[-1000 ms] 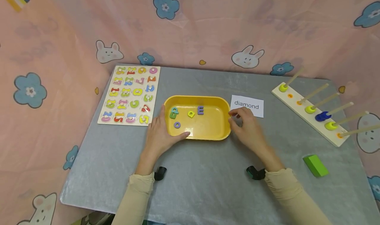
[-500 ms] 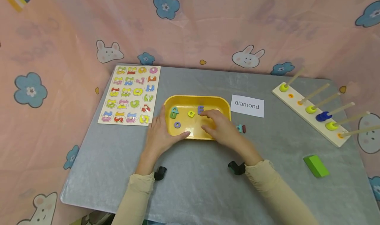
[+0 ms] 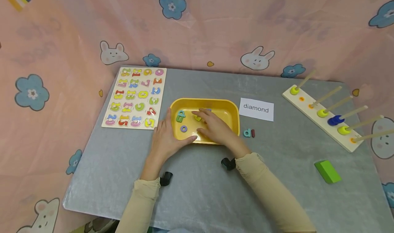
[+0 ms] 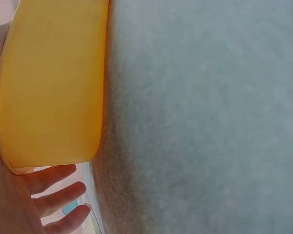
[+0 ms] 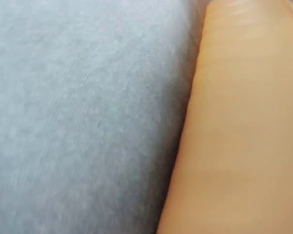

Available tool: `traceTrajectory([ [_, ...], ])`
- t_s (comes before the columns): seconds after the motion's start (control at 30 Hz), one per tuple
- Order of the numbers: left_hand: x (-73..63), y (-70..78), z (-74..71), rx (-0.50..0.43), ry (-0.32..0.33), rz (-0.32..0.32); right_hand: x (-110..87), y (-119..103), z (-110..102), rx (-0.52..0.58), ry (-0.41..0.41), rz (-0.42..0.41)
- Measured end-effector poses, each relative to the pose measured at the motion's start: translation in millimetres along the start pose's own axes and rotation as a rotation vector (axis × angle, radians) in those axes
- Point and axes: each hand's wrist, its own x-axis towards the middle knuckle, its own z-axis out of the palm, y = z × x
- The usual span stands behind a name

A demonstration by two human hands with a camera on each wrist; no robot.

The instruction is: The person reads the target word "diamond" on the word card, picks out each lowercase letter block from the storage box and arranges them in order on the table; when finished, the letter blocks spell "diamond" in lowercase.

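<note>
The left hand braces the yellow tray at its left end: fingers extended along the outer wall, thumb lying over the near rim. Thumb and fingers are spread apart, in the same position as in both earlier frames.

The right hand has changed position. One second ago it was at the tray's right end, overlapping the "diamond" card; half a second ago it was beside the purple letter E. It is now farther left, above the tray floor, with the fingertips at the yellow letter. Thumb and index finger are apart; contact with the letter cannot be determined.

The yellow letter lies inside the tray, now partly covered by the fingers, as is the E. The teal letter, the green letter touching it and the purple ring-shaped letter are unmoved in the tray's left part.

The teal letter d and the narrow red letter, partly visible half a second ago, are now fully exposed on the grey table, right of the tray.
</note>
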Motion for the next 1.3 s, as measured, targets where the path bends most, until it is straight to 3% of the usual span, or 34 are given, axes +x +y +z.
traceTrajectory([
  [0.57,0.3,0.1,0.6,-0.015,0.001,0.007,19.3,-0.5,10.9,-0.097,0.120,0.064],
  [1.07,-1.4,-0.5,0.9,-0.019,-0.004,-0.002,12.7,2.9,5.6,0.002,0.026,0.077],
  [1.3,-1.0,-0.4,0.5,-0.024,-0.007,-0.008,-0.4,2.6,-2.5,0.035,0.032,0.004],
])
